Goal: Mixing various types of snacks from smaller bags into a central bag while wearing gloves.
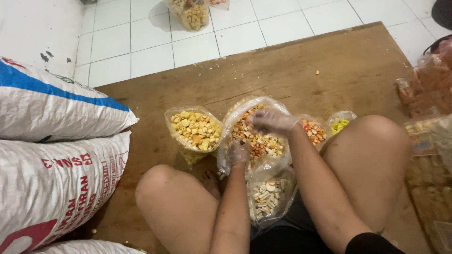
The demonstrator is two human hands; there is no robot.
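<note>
Two gloved hands work an open bag of mixed crackers [256,136] (orange and white): right hand [270,121] dips inside, fingers bunched; left hand [238,153] clamps its rim, beside a yellow-cracker bag [195,130].

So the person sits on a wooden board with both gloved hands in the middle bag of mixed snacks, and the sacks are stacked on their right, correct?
Not quite: the head view shows the sacks on the person's left. The rest holds: both gloved hands, left and right, are at the middle bag on the wooden board.
</note>
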